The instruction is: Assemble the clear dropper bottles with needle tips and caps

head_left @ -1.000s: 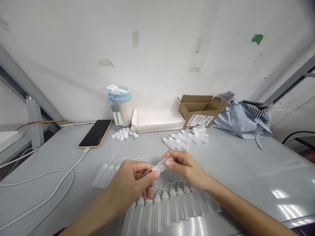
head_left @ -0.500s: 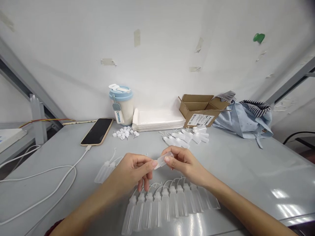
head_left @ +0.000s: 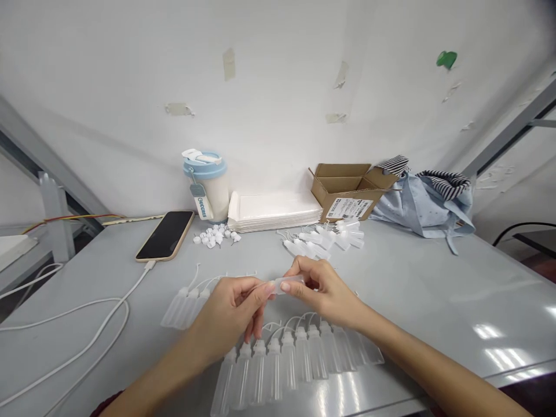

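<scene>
Both my hands meet above the grey table (head_left: 412,278) around one small clear plastic dropper bottle (head_left: 286,285). My right hand (head_left: 324,289) pinches the bottle's body with thumb and fingers. My left hand (head_left: 234,313) pinches its tip end with thumb and forefinger, the other fingers curled down. Just below them lies a neat row of several clear bottles (head_left: 295,362) with tethered caps. A second short row of bottles (head_left: 185,304) lies to the left of my left hand.
At the back stand a blue-lidded cup (head_left: 207,185), a stack of white trays (head_left: 275,209), a cardboard box (head_left: 347,194) and a blue cloth bag (head_left: 425,202). Loose bottles (head_left: 324,240) and small white caps (head_left: 215,236) lie mid-table. A phone (head_left: 165,236) with white cable (head_left: 87,324) lies left.
The bottle between my hands has tilted from slanted to nearly level and both hands have shifted slightly. The camera view has moved a little.
</scene>
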Demonstrator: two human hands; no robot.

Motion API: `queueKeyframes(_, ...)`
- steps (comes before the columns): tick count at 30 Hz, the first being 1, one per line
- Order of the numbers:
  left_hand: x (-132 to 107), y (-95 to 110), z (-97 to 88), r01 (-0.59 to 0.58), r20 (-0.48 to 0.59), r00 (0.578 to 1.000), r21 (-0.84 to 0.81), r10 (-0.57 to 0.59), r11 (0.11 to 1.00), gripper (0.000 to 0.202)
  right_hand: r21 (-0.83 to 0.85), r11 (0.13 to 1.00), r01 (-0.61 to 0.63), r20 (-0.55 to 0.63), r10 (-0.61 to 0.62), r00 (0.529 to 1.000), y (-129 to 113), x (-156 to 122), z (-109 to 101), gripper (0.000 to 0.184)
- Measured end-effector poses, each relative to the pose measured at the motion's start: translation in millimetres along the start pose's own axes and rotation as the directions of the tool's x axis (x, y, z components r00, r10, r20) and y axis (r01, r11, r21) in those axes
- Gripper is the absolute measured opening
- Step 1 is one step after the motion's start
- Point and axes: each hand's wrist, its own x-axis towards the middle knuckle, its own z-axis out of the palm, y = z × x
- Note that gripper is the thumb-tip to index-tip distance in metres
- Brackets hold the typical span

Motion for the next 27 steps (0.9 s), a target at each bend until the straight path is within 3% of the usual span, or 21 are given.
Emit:
queueKeyframes(4,-1.2,0.3,4.0,-0.117,-0.095,0.986,0.185,0.136,0.976,0.039,0.177,0.981,-0.076,0.029,0.072,0.997,2.4,2.5,-0.1,0.033)
queueKeyframes(7,3.5,2.5,-2.0,-0.118,-0.22,0.959,0.269,0.18,0.956,0.031,0.219,0.972,-0.085,-0.005,0.089,0.996,2.7,6.9,-6.6,0.033)
queueKeyframes(10,12.1,3.1,-18.6,-0.101,-0.405,0.875,0.384,0.266,0.918,0.042,0.115,0.993,0.006,-0.191,0.016,0.981,8.1,14.9,-23.8,0.029)
queueKeyframes(12,19.1,2.4,-33.4,-0.083,-0.443,0.838,0.472,0.318,0.878,0.043,-0.056,0.997,0.05,-0.364,-0.067,0.929,18.6,22.1,-40.3,0.027)
queueKeyframes(14,27.0,1.3,-48.2,-0.056,-0.423,0.837,0.564,0.346,0.824,0.041,-0.317,0.948,-0.003,-0.498,-0.164,0.851,34.4,29.9,-57.7,0.025)
queueKeyframes(17,41.5,0.1,-66.5,-0.023,-0.366,0.839,0.714,0.402,0.699,0.036,-0.593,0.802,-0.075,-0.5,-0.293,0.815,59.2,39.7,-76.8,0.019)
queueKeyframes(19,52.5,-1.0,-75.3,-0.026,-0.306,0.849,0.79,0.431,0.613,0.034,-0.653,0.753,-0.076,-0.508,-0.362,0.781,68.5,42.9,-81.4,0.018)
queueKeyframes(22,68.6,-4.9,-84.3,-0.074,-0.171,0.874,0.879,0.454,0.472,0.036,-0.659,0.752,-0.034,-0.514,-0.416,0.75,66.4,41.9,-77.0,0.014)
queueKeyframes(24,77.2,-9.2,-88.0,-0.085,-0.108,0.889,0.916,0.445,0.392,0.037,-0.644,0.765,0.006,-0.499,-0.426,0.755,57.9,38.6,-70.2,0.012)
queueKeyframes(27,84.5,-16.2,-90.5,-0.079,-0.079,0.906,0.934,0.416,0.349,0.037,-0.625,0.778,0.065,-0.447,-0.425,0.787,44.6,33.0,-60.7,0.009)
